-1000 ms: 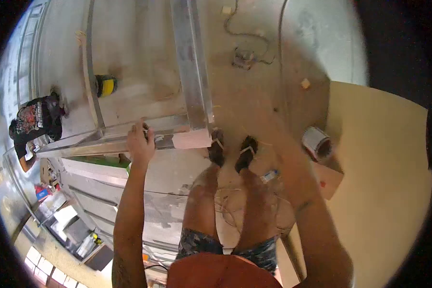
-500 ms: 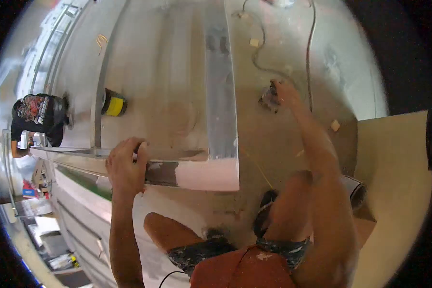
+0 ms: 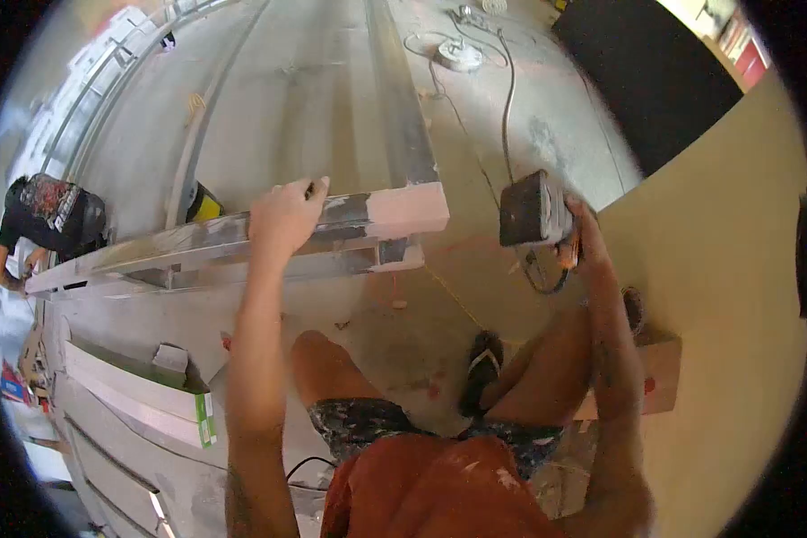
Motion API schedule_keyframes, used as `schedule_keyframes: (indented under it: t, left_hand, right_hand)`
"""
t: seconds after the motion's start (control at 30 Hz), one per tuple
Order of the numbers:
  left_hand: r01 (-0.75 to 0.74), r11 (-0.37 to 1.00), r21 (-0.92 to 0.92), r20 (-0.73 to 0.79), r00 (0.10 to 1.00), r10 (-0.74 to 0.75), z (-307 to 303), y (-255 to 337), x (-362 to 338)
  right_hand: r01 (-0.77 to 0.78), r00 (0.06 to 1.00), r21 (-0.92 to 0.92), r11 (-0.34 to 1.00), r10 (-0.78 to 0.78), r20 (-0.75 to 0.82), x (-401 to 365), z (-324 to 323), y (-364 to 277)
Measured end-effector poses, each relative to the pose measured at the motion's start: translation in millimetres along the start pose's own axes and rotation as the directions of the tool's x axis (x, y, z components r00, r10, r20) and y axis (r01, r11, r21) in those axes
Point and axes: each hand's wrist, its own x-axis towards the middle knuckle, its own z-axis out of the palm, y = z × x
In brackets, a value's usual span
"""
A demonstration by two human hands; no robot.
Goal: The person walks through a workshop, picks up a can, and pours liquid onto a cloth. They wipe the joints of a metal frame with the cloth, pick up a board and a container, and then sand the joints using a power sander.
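My left hand [image 3: 285, 217] is closed over the near bar of a long metal frame [image 3: 188, 240]. The bar's right end carries a pale pink coating, with bare grey patches beside my fingers. To the right of that end, my right hand [image 3: 586, 235] grips an electric sander [image 3: 554, 211] by its body, raised off the floor. Its square dark pad faces left toward the frame, and a cord loops below it. My fingers on the sander are partly hidden behind its body.
Another person [image 3: 58, 220] bends over the frame's far left end. A yellow-labelled bucket [image 3: 206, 204] stands within the frame. A long box [image 3: 134, 394] lies at lower left, and a cardboard box [image 3: 659, 372] sits at right beside a tan panel [image 3: 726, 296]. Cords cross the floor ahead.
My right hand has lifted the sander from low over the floor, turning its pad leftward. The frame's near end sits higher in view, with my left hand still on it.
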Motion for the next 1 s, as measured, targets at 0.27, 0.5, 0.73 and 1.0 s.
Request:
schedule_keyframes:
  t: [0.27, 0.5, 0.73, 1.0]
  left_hand:
    - [-0.161, 0.983, -0.085, -0.051, 0.986, 0.157, -15, 2, -25]
    - [-0.85, 0.513, 0.121, -0.224, 0.48, 0.848, 22, 6, -29]
    - [-0.599, 0.784, 0.162, -0.473, 0.651, 0.594, 69, 121, -90]
    - [-0.711, 0.701, 0.058, -0.394, 0.629, 0.671, 57, 82, -65]
  right_hand:
    - [-0.01, 0.998, 0.461, 0.887, 0.036, -0.049, -48, 1, 3]
    - [0.114, 0.987, 0.559, 0.821, -0.028, -0.161, -83, 10, -5]
    - [-0.03, 0.999, 0.77, 0.637, 0.054, -0.006, -86, -3, 1]
    - [-0.022, 0.998, 0.753, 0.657, 0.056, -0.02, -94, -30, 15]
